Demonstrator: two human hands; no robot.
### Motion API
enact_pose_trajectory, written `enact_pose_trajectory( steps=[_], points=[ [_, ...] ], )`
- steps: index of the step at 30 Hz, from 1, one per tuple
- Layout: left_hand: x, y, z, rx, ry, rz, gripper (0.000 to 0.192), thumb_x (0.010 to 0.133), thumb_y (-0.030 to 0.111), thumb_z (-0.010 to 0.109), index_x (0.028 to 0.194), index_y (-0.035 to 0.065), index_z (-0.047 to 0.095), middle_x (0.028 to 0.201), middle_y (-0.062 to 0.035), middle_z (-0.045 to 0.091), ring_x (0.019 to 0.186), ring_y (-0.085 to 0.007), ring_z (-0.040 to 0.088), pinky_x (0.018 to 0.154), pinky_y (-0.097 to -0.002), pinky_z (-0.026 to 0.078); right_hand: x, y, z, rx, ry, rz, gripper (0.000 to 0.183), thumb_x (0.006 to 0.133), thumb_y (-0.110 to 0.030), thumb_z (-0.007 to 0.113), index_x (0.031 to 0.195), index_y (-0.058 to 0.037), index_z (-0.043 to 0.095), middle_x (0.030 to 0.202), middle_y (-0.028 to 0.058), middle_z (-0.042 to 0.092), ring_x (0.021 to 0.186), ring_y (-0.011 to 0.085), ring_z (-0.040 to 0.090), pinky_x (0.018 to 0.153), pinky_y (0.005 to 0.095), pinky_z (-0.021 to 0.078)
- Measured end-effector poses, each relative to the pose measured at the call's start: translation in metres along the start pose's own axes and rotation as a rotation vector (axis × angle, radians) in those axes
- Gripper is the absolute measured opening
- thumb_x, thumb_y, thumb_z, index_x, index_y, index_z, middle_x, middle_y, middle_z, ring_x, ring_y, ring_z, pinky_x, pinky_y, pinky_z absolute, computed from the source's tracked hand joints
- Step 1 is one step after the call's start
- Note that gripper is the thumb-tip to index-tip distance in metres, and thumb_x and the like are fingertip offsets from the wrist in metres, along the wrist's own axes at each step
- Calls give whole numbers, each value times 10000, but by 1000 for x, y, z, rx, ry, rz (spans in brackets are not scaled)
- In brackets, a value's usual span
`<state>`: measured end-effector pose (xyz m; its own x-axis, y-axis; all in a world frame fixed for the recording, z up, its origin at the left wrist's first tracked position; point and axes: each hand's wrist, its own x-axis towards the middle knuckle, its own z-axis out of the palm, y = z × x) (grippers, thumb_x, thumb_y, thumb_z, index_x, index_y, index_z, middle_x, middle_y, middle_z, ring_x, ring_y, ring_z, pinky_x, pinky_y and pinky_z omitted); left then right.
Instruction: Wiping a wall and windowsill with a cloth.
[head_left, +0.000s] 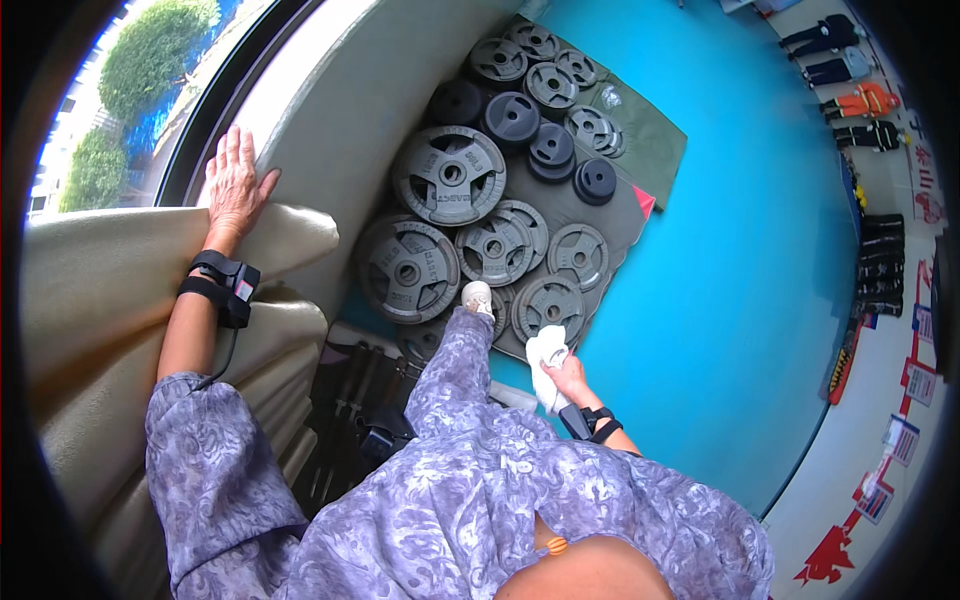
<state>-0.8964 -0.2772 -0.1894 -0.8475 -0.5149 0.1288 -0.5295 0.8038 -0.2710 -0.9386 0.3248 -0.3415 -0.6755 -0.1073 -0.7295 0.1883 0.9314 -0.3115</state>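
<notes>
My left hand (235, 184) rests flat with its fingers extended on the light window sill (289, 90), beside the dark window frame (217, 105). A pale curtain (112, 277) hangs around that forearm, which wears a black strapped device (221, 289). Low at my other side, my right hand (568, 377) grips a bunched white cloth (546, 360). The cloth appears in front of a grey weight plate (551, 296); whether they touch I cannot tell. One of my feet, in a white shoe (477, 296), is among the grey weight plates.
Many grey and black weight plates (450, 174) lie on a dark mat (600, 187) over a blue floor (712, 225). Metal bars (352, 397) lie in shadow below the curtain. Work clothing (862, 101) and black boots (881, 262) are along the far wall.
</notes>
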Motion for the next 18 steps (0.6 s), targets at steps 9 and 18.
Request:
enact_pose_trajectory(
  steps=[9,18],
  points=[
    [-6,-11,2,-78,71,7,840,788,351,683,1424,-11,271,1488,-194,267,1363,-359,280,1081,-469,262,95,-131,-69,65,288,-387,454,742,-361,757,893,58,668,826,195,691,793,266,692,683,378,526],
    [-4,2,-8,-231,67,18,855,730,321,738,1394,-21,323,1472,-217,281,1360,-388,275,1083,-514,251,69,-518,-146,1,427,-1231,375,739,-275,695,972,16,653,884,195,683,836,311,678,736,369,521]
  ],
)
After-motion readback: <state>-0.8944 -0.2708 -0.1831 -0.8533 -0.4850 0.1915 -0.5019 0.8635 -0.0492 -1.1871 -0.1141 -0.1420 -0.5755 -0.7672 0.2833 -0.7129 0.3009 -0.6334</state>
